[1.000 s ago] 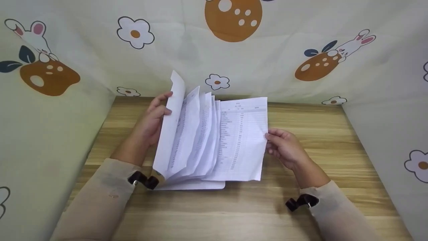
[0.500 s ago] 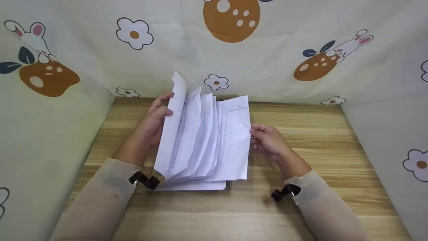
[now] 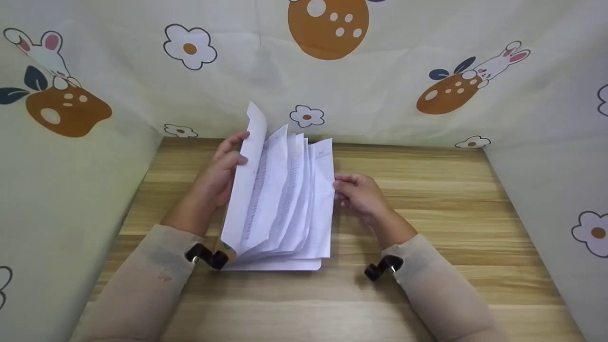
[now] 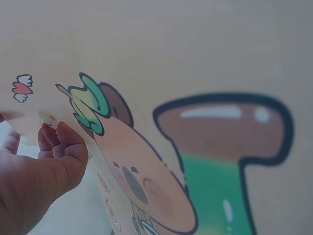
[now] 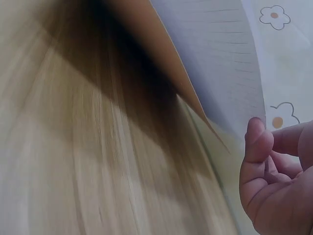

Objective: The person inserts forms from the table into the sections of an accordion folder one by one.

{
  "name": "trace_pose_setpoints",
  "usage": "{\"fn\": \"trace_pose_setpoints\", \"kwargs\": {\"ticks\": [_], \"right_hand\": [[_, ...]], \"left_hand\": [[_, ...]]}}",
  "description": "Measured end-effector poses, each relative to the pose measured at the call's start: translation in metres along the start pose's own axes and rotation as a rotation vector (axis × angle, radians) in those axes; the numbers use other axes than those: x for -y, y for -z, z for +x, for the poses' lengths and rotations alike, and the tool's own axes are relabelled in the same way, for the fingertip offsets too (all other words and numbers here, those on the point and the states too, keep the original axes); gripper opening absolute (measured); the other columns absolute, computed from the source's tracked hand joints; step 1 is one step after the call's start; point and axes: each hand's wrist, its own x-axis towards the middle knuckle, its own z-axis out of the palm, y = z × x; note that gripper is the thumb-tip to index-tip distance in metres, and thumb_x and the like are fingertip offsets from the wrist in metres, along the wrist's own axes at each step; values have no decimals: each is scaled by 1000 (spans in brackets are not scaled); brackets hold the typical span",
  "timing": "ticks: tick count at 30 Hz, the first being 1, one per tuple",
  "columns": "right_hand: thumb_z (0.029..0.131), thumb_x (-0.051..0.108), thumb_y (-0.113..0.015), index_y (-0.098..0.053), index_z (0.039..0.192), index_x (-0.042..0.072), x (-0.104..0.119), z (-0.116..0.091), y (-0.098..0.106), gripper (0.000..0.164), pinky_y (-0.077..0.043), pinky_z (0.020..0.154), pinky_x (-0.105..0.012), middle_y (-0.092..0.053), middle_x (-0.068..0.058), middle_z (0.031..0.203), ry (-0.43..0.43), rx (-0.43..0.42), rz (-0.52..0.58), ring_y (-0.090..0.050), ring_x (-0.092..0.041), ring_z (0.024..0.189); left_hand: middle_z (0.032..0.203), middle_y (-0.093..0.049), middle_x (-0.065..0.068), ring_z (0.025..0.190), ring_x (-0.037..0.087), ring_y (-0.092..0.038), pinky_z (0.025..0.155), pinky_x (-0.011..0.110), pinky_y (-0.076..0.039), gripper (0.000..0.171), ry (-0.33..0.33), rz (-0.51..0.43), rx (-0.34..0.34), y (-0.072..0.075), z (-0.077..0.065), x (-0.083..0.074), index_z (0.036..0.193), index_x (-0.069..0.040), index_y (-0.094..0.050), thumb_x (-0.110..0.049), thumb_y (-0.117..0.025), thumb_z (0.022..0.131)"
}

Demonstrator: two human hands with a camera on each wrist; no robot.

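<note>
A notebook [image 3: 273, 264] stands partly open in the head view, its leaves fanned, with printed sheets [image 3: 321, 199] among them. My left hand [image 3: 216, 178] grips the raised front cover and white leaf [image 3: 244, 190] at the left edge, two fingers showing over it. In the left wrist view the cover's outside [image 4: 142, 181] bears a cartoon animal with a leafy hat, beside the left hand [image 4: 44, 171]. My right hand [image 3: 358, 192] pinches the outer edge of the rightmost sheet between thumb and finger. Its lined face [image 5: 220, 54] shows above the right hand [image 5: 279, 171] in the right wrist view.
The notebook lies on a wood-grain table [image 3: 427, 199]. Behind and on both sides hangs a pale cloth [image 3: 247, 85] printed with flowers, rabbits and orange fruit. Black camera mounts [image 3: 206, 256] sit on both sleeves.
My right hand has moved left, bringing the pinched sheet's edge toward the notebook, so less of its printed face shows. The left hand and raised cover have barely shifted.
</note>
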Motion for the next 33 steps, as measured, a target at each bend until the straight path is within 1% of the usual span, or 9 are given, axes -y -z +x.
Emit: {"fn": "trace_pose_setpoints", "kwargs": {"ticks": [4, 8, 12, 15, 19, 22, 26, 29, 33], "right_hand": [[100, 6, -68, -69, 132, -3, 0, 5, -10, 33, -53, 59, -22, -74, 2, 86, 17, -10, -15, -67, -10, 70], [98, 3, -69, -69, 133, -4, 0, 9, -20, 36, -54, 59, -23, -76, 1, 89, 19, -19, -19, -68, -11, 70], [97, 1, -69, -69, 133, -5, -2, 14, -27, 36, -54, 60, -24, -76, -1, 89, 24, -23, -32, -68, -11, 68], [96, 0, -69, -71, 132, -3, -4, 17, -31, 35, -55, 61, -26, -77, -2, 90, 23, -28, -46, -67, -11, 67], [96, 1, -70, -73, 131, 1, -4, 17, -34, 35, -55, 61, -26, -79, -5, 97, 14, -34, -68, -69, -13, 69], [94, 2, -73, -73, 130, 3, -4, 17, -35, 36, -56, 62, -26, -80, -6, 102, 11, -39, -78, -70, -13, 72], [93, 2, -75, -74, 130, 4, -3, 17, -33, 37, -58, 65, -29, -79, -6, 102, 17, -45, -65, -71, -13, 73], [93, 1, -75, -73, 130, 3, -3, 18, -28, 38, -62, 71, -35, -79, -7, 102, 15, -53, -40, -74, -17, 78], [94, 1, -73, -70, 133, -1, -2, 17, -17, 39, -65, 82, -42, -78, -14, 108, 13, -67, -15, -78, -26, 89]], "left_hand": [[143, -47, 6, 125, 28, -51, 97, 36, -51, 59, 8, 8, 3, -1, 0, 1, 147, -30, -48, 0, -41, 96], [139, -50, 6, 121, 28, -55, 95, 36, -53, 59, 8, 6, 3, -1, 0, 2, 146, -30, -48, 0, -41, 95], [140, -49, 6, 120, 27, -55, 94, 34, -53, 59, -3, -3, 8, -1, 1, 2, 147, -29, -48, 0, -40, 95], [139, -49, 7, 120, 26, -55, 94, 33, -53, 60, -7, -7, 11, -1, 1, 2, 148, -28, -47, 0, -40, 95], [139, -49, 6, 120, 27, -55, 93, 33, -54, 60, -3, -10, 12, -1, 1, 2, 147, -28, -48, 0, -40, 95], [139, -49, 6, 120, 26, -55, 92, 33, -54, 59, 5, -10, 13, 0, 1, 2, 147, -29, -48, 0, -40, 96], [140, -49, 8, 120, 27, -56, 91, 33, -54, 58, 5, -17, 10, -1, 2, 4, 145, -31, -50, -1, -41, 96], [141, -48, 10, 120, 27, -55, 89, 32, -55, 58, -3, -17, 7, -3, 3, 5, 145, -30, -50, 0, -42, 96], [141, -48, 8, 123, 29, -53, 89, 32, -54, 59, -9, -10, 5, -7, 5, 9, 146, -28, -49, 1, -43, 95]]}}
